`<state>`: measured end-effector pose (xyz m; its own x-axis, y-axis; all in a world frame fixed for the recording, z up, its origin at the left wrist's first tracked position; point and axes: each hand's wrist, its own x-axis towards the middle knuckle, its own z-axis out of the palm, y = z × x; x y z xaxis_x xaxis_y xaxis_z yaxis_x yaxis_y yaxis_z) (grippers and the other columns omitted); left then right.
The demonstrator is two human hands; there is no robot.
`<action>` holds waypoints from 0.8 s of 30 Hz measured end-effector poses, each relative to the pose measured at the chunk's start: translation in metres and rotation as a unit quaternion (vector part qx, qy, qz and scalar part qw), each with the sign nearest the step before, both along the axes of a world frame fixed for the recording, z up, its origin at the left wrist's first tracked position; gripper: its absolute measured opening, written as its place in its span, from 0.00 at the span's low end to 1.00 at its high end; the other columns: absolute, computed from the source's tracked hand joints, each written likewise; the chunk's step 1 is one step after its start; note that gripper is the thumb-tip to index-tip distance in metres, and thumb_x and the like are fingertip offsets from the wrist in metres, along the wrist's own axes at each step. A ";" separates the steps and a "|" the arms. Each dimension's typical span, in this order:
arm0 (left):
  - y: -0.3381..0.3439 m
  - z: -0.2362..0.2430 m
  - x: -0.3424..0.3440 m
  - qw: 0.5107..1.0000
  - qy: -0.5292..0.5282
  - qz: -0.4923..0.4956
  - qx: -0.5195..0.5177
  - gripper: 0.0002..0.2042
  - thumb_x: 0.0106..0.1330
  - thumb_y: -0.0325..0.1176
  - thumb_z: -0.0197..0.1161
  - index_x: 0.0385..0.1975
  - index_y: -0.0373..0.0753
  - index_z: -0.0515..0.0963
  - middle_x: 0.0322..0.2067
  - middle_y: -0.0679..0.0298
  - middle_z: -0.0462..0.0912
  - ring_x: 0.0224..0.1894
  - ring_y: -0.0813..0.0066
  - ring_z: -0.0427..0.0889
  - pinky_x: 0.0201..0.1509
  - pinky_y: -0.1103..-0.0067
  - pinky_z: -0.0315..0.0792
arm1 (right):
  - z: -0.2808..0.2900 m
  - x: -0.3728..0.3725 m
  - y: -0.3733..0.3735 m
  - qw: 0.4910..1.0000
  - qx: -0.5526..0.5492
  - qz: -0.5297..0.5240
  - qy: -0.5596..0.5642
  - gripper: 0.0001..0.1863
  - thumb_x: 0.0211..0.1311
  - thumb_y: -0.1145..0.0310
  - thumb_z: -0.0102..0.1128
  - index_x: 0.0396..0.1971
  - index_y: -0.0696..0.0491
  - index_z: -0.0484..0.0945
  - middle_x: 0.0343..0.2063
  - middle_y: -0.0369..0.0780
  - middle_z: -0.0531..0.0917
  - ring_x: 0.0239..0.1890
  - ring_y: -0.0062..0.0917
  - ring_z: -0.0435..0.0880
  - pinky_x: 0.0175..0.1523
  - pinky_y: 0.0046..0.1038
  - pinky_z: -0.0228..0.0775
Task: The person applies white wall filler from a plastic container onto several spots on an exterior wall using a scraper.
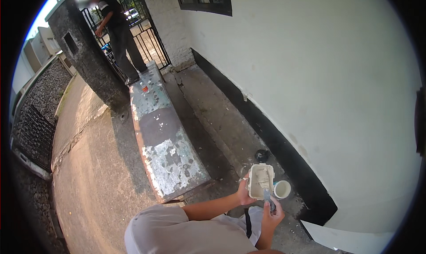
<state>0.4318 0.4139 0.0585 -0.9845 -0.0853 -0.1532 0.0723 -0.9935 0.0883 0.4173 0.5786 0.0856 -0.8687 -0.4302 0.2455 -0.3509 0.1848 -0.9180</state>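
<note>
My left hand grips a cream, box-shaped plastic container by its left side, its open face toward me with pale putty-like material inside. My right hand is closed around a small tool with a grey blade that touches the lower edge of the container. A small white cup sits on the concrete ground just right of the container. Both forearms come in from the bottom, above my light shorts.
A white wall with a black painted base band runs along the right. A long slab with peeling paint lies on the ground to the left. Another person stands at a metal gate by a dark pillar. A small dark object lies near the wall.
</note>
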 end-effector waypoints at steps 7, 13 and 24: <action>0.075 0.006 0.027 0.999 -0.001 0.034 -0.007 0.28 0.73 0.57 0.40 0.64 0.46 0.69 0.58 0.62 0.76 0.58 0.63 0.77 0.64 0.65 0.70 | -0.003 0.010 0.061 0.974 -0.172 -0.033 -0.141 0.20 0.52 0.82 0.71 0.46 0.60 0.75 0.35 0.38 0.80 0.25 0.14 0.76 0.27 0.17 0.69; 0.176 0.000 -0.007 0.997 0.008 0.052 -0.051 0.32 0.73 0.61 0.38 0.68 0.47 0.64 0.62 0.62 0.72 0.62 0.62 0.73 0.66 0.63 0.68 | 0.023 -0.018 0.145 0.965 -0.190 -0.080 -0.162 0.17 0.59 0.78 0.67 0.48 0.60 0.75 0.29 0.37 0.80 0.21 0.12 0.72 0.23 0.16 0.63; 0.269 -0.002 -0.043 0.994 0.036 -0.090 -0.042 0.30 0.72 0.62 0.40 0.63 0.47 0.69 0.58 0.61 0.76 0.58 0.60 0.76 0.62 0.61 0.71 | 0.038 -0.024 0.262 0.958 -0.140 -0.160 -0.195 0.20 0.60 0.70 0.70 0.50 0.60 0.76 0.33 0.36 0.82 0.25 0.11 0.75 0.27 0.15 0.67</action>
